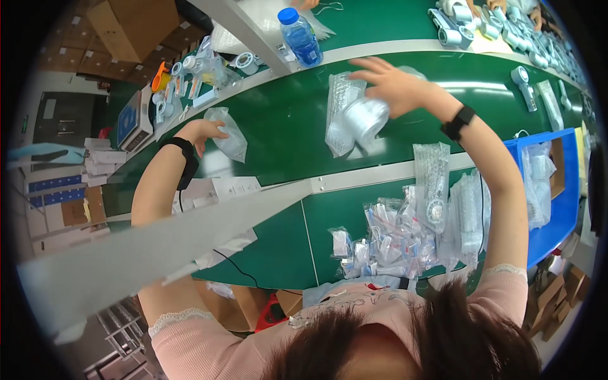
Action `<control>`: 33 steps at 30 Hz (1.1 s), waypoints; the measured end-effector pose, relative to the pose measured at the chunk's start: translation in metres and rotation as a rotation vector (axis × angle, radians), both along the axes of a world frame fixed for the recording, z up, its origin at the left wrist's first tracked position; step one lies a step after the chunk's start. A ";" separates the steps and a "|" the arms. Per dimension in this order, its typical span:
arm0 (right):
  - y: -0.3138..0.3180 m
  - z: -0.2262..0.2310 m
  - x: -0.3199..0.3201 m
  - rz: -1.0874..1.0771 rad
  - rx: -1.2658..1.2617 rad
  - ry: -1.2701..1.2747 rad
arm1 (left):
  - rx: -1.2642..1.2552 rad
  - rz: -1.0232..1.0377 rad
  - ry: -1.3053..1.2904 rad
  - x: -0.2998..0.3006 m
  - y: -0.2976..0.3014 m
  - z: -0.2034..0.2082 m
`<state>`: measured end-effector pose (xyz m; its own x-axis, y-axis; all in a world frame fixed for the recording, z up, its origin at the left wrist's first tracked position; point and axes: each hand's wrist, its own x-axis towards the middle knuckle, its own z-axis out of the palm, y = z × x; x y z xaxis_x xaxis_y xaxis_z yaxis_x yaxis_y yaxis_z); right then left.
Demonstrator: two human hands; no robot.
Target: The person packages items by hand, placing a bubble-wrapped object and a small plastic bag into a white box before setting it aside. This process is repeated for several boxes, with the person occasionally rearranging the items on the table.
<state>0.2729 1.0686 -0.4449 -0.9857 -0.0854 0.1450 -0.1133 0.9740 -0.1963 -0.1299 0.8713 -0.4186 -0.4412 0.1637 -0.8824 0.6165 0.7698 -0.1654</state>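
Observation:
My left hand (204, 133) is at the left of the green table, fingers apart, one fingertip over the edge of a clear plastic bag (229, 140). I cannot tell whether it presses on the bag. My right hand (396, 87) is raised farther right with its fingers spread. Just below its palm is a pale, round-headed device (367, 119), smeared by motion; no fingers are wrapped round it. Beneath and beside the device lies a bubble-wrap pouch (339, 114). Part of another pale thing (413, 73) shows behind my right wrist.
A blue-capped water bottle (301, 39) stands beyond the pouch. A metal post (244, 31) and a blurred pale bar (171, 244) cross the left side. Small bagged parts (392, 244) and bubble-wrap pouches (465, 215) lie close to me, beside a blue bin (557, 221). Pale devices (524, 88) lie at right.

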 end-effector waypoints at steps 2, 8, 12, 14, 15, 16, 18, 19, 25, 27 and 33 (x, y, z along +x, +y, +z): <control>-0.005 -0.011 -0.036 0.197 0.032 -0.246 | 0.020 0.088 -0.119 0.001 -0.002 -0.008; -0.007 -0.047 -0.077 0.182 -0.037 -0.519 | 0.108 0.157 -0.165 -0.031 -0.017 -0.070; -0.005 -0.058 -0.073 0.213 -0.077 -0.643 | 0.079 0.092 -0.118 -0.040 -0.012 -0.088; -0.010 -0.062 -0.069 0.283 -0.080 -0.713 | 0.049 0.066 -0.063 -0.040 -0.009 -0.088; -0.013 -0.063 -0.066 0.280 -0.083 -0.715 | 0.047 0.062 -0.066 -0.042 -0.007 -0.085; -0.017 -0.065 -0.063 0.319 0.007 -0.648 | 0.074 0.164 -0.066 -0.047 -0.004 -0.080; -0.027 -0.063 -0.053 0.393 0.185 -0.516 | 0.125 0.367 -0.071 -0.050 0.003 -0.061; -0.031 -0.061 -0.054 0.395 0.187 -0.513 | 0.152 0.449 -0.076 -0.059 -0.001 -0.048; -0.038 -0.050 -0.027 0.197 0.012 -0.260 | 0.757 0.759 -0.258 -0.020 -0.023 0.086; -0.041 -0.026 0.012 0.048 -0.069 -0.245 | 0.963 0.651 -0.373 0.004 -0.034 0.139; -0.085 0.070 0.147 -0.631 -0.197 0.196 | 1.327 0.797 -0.152 0.119 -0.234 0.271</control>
<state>0.4198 0.9831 -0.3753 -0.7924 0.5421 0.2796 0.4117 0.8136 -0.4106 -0.0109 0.6374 -0.1474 -0.7140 0.6102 -0.3434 -0.0616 0.4338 0.8989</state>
